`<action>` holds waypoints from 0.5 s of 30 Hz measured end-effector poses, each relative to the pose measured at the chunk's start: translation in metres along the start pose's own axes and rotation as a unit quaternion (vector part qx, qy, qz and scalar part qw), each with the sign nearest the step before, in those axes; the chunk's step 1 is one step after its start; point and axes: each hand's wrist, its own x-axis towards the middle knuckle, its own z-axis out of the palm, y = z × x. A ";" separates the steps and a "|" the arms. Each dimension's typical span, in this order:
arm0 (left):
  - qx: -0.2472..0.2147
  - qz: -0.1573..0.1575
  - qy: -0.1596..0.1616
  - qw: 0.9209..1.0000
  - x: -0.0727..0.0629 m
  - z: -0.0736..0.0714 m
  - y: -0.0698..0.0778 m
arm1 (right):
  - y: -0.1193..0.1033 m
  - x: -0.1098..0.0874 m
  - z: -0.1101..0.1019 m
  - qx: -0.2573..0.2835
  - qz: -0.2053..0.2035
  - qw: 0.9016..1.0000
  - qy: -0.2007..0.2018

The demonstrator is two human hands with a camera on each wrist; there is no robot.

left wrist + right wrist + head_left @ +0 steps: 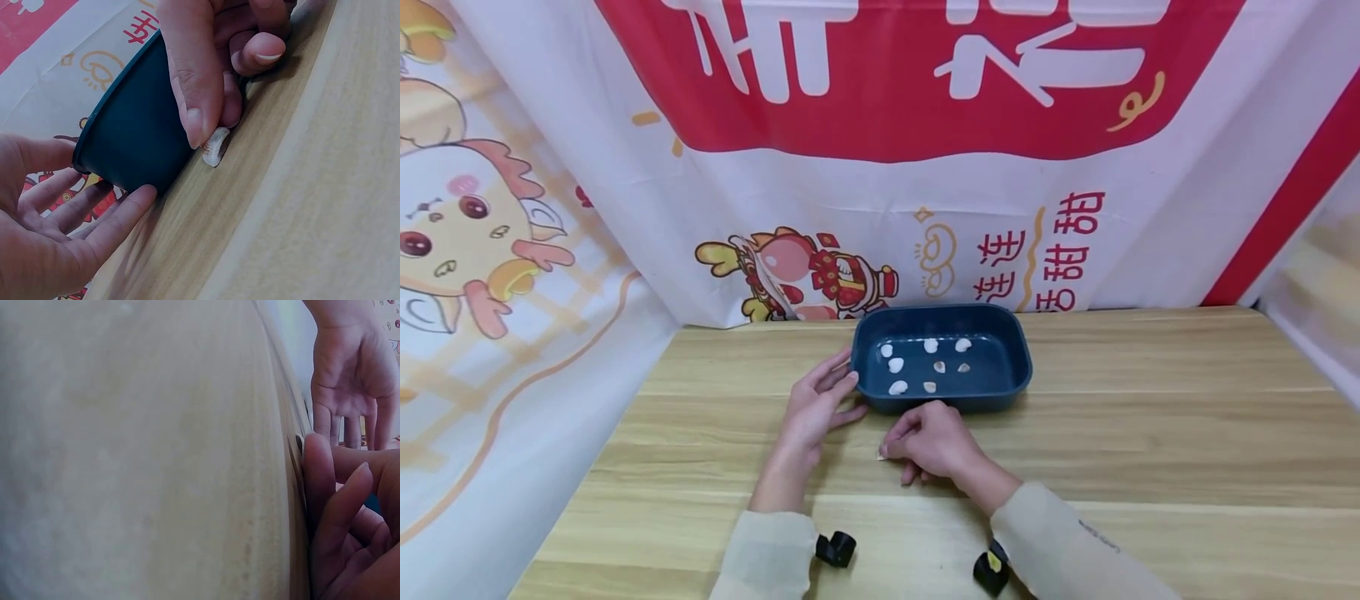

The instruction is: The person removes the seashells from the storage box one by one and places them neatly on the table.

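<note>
A dark blue rectangular basin (pixel 942 403) stands on the wooden table against the cloth backdrop. Several small seashells, white ones (pixel 896 365) and brownish ones (pixel 930 387), lie spread on its floor. My left hand (pixel 811 414) touches the basin's left end, its fingers fairly straight along the outer wall. In front of the basin, my right hand (pixel 934 442) pinches a small ridged seashell (pixel 215 148) between thumb and finger, at the tabletop. In the right wrist view that shell is hidden behind the fingers (pixel 320 469).
The light wooden tabletop (pixel 1150 433) extends to both sides of the basin. A printed white and red cloth (pixel 865 183) hangs right behind it, and another cloth (pixel 550 350) hangs on the left. Black wrist devices (pixel 837 550) sit by both sleeves.
</note>
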 end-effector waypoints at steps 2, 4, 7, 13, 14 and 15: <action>0.002 0.000 0.000 1.000 0.000 0.000 0.000 | -0.001 0.000 0.000 -0.004 -0.001 1.000 -0.001; 0.003 0.000 0.001 1.000 0.000 0.000 0.001 | -0.001 0.000 0.000 -0.007 -0.003 1.000 0.000; 0.003 -0.001 0.002 1.000 0.000 0.000 0.001 | -0.001 0.001 0.000 -0.011 -0.005 1.000 -0.001; 0.002 0.000 0.002 1.000 0.000 0.000 0.000 | -0.001 0.002 0.000 -0.018 0.001 1.000 -0.001; 0.001 0.000 0.003 1.000 0.000 0.000 0.000 | -0.001 0.002 0.000 -0.018 0.001 1.000 -0.002; 0.001 -0.001 0.003 1.000 0.000 0.000 0.000 | -0.001 0.002 0.000 -0.019 0.001 1.000 -0.003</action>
